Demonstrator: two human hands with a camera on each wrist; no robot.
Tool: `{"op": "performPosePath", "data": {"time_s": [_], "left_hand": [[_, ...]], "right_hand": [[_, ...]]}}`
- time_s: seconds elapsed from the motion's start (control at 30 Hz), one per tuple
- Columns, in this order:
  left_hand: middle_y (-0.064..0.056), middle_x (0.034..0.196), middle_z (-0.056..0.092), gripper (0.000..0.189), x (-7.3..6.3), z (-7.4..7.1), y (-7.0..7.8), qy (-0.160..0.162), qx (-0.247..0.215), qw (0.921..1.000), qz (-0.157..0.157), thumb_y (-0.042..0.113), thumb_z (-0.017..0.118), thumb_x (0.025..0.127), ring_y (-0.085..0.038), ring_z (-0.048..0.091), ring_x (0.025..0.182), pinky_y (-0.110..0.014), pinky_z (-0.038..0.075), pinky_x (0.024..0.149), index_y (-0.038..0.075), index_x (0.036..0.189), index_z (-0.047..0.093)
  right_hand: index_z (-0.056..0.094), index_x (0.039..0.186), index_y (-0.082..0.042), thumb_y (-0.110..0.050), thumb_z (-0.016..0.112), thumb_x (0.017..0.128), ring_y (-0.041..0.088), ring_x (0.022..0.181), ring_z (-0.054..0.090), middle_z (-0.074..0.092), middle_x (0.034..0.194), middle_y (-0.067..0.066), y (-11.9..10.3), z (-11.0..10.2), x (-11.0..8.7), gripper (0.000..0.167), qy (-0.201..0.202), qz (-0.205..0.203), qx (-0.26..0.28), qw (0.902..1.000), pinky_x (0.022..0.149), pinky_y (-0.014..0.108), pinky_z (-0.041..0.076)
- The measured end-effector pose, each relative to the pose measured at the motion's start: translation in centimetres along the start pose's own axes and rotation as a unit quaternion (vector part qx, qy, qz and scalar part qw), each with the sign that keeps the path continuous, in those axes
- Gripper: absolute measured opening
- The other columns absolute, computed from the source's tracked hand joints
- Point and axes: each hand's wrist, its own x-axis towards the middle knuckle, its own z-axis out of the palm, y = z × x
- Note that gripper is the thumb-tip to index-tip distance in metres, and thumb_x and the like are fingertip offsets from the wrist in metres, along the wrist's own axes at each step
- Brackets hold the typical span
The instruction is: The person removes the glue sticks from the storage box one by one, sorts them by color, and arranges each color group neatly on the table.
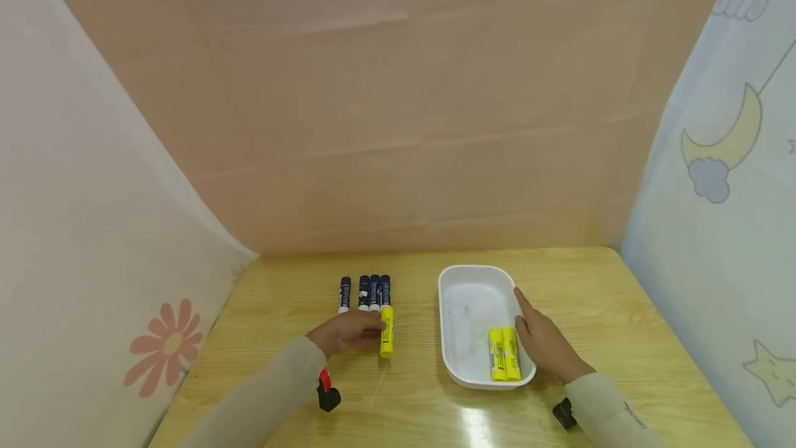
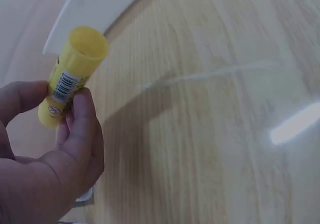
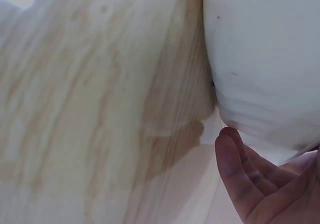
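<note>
Just past the fingers of the left hand (image 1: 345, 332), on their far side, a lone dark-blue tube (image 1: 345, 291) with a white lower end lies on the desk (image 1: 410, 396), and a little to its right a row of three dark-blue tubes (image 1: 374, 290) lies side by side; none of these four is in a container, so by the look of it that share of the work is not begun. The left fingers pinch a yellow tube (image 1: 387, 341) between thumb and fingertips, tilted and seemingly clear of the wood (the wrist view shows its barcode and a shadow below), which I take as a placement midway through. Right of those fingers, well apart, stands a white tray (image 1: 463, 316); in its near right corner, just beside the right thumb, lie two yellow tubes (image 1: 497, 355), seemingly the part already done, with much of the tray floor bare. The right hand (image 1: 550, 348) holds the tray's right wall, thumb at the rim and fingertips against the outside. As for the surroundings, left of the left fingers hangs a pale cloth (image 1: 93, 178) printed with a coral flower (image 1: 172, 344); the light wood-grain desk spreads beneath both hands, a bright glare spot on it between them, nearer the body; a creased tan cloth (image 1: 398, 123) closes the far side beyond the fingers, and right of the right fingers a light-blue cloth (image 1: 703, 275) shows a moon (image 1: 736, 137), cloud and star.
</note>
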Motion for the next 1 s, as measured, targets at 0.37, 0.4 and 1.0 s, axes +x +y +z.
{"op": "performPosePath", "data": {"time_s": [0.37, 0.4, 1.0], "left_hand": [[-0.014, 0.101, 0.065, 0.028, -0.7, 0.1, -1.1, 0.039, 0.023, 0.9986, -0.026, 0.002, 0.064, 0.092, -0.021, 0.065, 0.088, -0.040, 0.055, 0.089, -0.010, 0.116, 0.058], [-0.015, 0.102, 0.065, 0.029, -0.7, 0.2, -1.1, 0.046, 0.028, 0.9982, -0.028, 0.003, 0.064, 0.092, -0.020, 0.064, 0.088, -0.039, 0.055, 0.088, -0.010, 0.117, 0.057], [-0.016, 0.103, 0.061, 0.037, 0.2, 2.3, -0.3, 0.127, 0.121, 0.9822, -0.067, 0.001, 0.069, 0.089, -0.023, 0.063, 0.087, -0.036, 0.058, 0.081, -0.009, 0.119, 0.052]], "right_hand": [[0.010, 0.155, -0.002, -0.015, 0.038, 0.105, 0.046, 0.135, 0.034, 0.029, 0.151, 0.029, 0.1, 0.4, 0.0, 0.059, 0.005, -0.006, -0.009, 0.9999, 0.106, 0.060, 0.032], [0.009, 0.155, -0.003, -0.015, 0.038, 0.105, 0.046, 0.135, 0.033, 0.029, 0.151, 0.029, 0.1, 0.4, 0.0, 0.059, 0.005, -0.007, -0.009, 0.9999, 0.106, 0.061, 0.032], [0.007, 0.156, -0.005, -0.015, 0.037, 0.105, 0.048, 0.133, 0.034, 0.030, 0.150, 0.031, 0.3, 0.1, 0.1, 0.060, 0.011, -0.013, -0.012, 0.9998, 0.105, 0.062, 0.033]]}}
